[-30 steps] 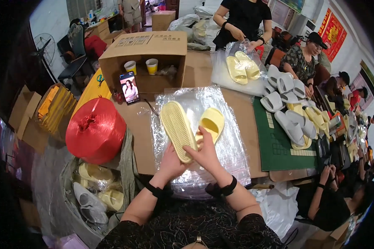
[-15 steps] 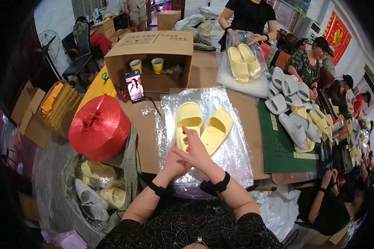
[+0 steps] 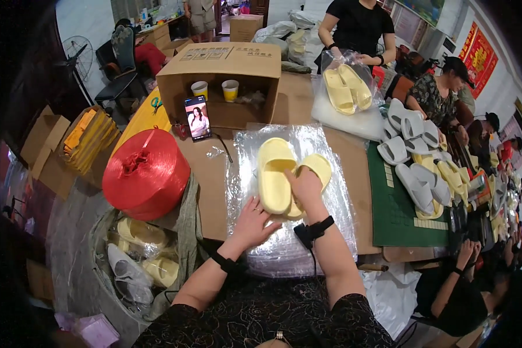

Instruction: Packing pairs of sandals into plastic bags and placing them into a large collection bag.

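Two pale yellow slippers lie over a stack of clear plastic bags (image 3: 330,232). The left slipper (image 3: 274,191) overlaps the edge of the right slipper (image 3: 319,166) and looks slightly raised. My right hand (image 3: 307,188) is closed at the inner side of the left slipper; its fingertips are partly hidden between the pair, and it covers much of the right slipper. Beside the left slipper's heel, my left hand (image 3: 252,223) is open, fingers spread over the bags, with nothing in it.
A cardboard box (image 3: 217,61) with cups, a propped phone (image 3: 198,119) and a red twine roll (image 3: 147,174) stand ahead and left. A sack (image 3: 185,232) of bagged slippers is lower left. Right, slippers crowd a green mat (image 3: 388,214). Across the table, a person holds bagged slippers (image 3: 347,88).
My hands have come apart: the right moved onto the slippers, the left beside the heel. The left slipper has shifted over the right one. The whole view moved slightly.
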Motion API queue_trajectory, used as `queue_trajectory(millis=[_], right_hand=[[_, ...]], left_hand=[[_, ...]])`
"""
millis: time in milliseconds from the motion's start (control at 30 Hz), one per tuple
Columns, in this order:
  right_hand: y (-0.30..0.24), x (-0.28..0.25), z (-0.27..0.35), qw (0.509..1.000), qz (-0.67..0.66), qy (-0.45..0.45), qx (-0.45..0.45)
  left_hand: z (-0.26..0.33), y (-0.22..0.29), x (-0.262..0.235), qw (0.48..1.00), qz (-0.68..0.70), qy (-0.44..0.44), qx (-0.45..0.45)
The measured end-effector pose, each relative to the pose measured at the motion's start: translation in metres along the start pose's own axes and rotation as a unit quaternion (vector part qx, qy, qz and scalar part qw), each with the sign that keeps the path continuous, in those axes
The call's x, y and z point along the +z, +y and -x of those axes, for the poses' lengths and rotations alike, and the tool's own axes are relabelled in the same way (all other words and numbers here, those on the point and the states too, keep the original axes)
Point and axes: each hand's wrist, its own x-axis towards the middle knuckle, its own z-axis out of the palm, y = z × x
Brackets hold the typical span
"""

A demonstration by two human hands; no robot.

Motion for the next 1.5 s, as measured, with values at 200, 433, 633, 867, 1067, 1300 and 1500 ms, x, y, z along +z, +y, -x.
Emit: queue_trajectory(millis=[200, 433, 633, 867, 1067, 1300, 1500], right_hand=[[0.046, 0.0, -0.001, 0.994, -0.027, 0.103, -0.001], [0.067, -0.075, 0.078, 0.976, -0.131, 0.172, 0.025], [0.095, -0.115, 0.136, 0.928, -0.234, 0.291, 0.023], [0.123, -0.127, 0.17, 0.911, -0.263, 0.315, 0.042], [0.121, -0.131, 0.184, 0.918, -0.278, 0.281, 0.025], [0.105, -0.142, 0.2, 0.923, -0.324, 0.205, 0.015], [0.064, -0.152, 0.203, 0.983, -0.099, -0.022, -0.155]], left_hand=[[-0.004, -0.008, -0.004, 0.996, -0.008, -0.08, 0.024], [-0.012, 0.002, -0.026, 0.986, -0.038, -0.164, 0.007], [-0.043, 0.0, -0.033, 0.994, -0.106, -0.03, 0.019], [-0.036, 0.019, -0.023, 0.992, 0.019, -0.097, 0.075], [-0.035, 0.018, -0.014, 0.996, 0.075, -0.022, 0.048], [-0.04, 0.029, -0.018, 0.983, 0.179, 0.025, -0.045], [-0.044, 0.035, -0.021, 0.963, 0.254, 0.023, -0.085]])
